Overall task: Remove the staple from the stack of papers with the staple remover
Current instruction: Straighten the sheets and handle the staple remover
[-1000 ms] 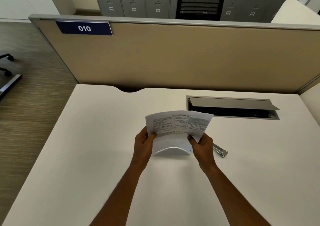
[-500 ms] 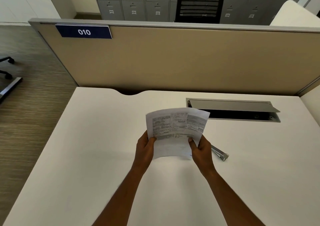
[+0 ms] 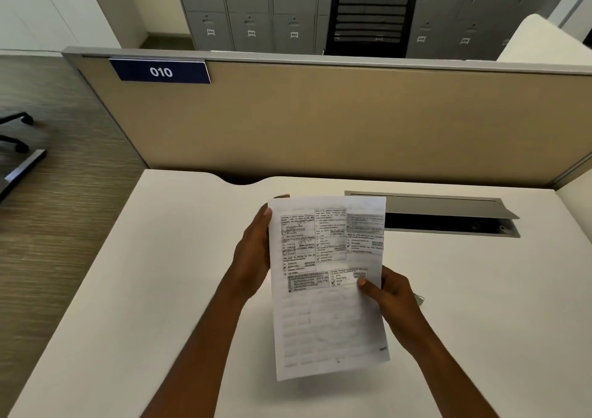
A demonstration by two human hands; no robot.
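Note:
The stack of papers [image 3: 326, 289], white with printed tables, is held upright above the white desk, its printed face toward me. My left hand [image 3: 253, 257] grips its upper left edge, and my right hand [image 3: 389, 292] pinches its right edge with the thumb on the front. The metal staple remover [image 3: 419, 299] lies on the desk behind my right hand, and only its tip shows. I cannot make out the staple.
An open cable tray [image 3: 448, 222] with a grey lid is set in the white desk [image 3: 160, 289] at the back right. A beige partition [image 3: 320, 123] with a "010" label walls the far edge. An office chair base [image 3: 16, 142] stands on the floor at left.
The papers were folded or bent over in both hands; now they hang full length and closer to me. My left hand has slid up to the top left edge.

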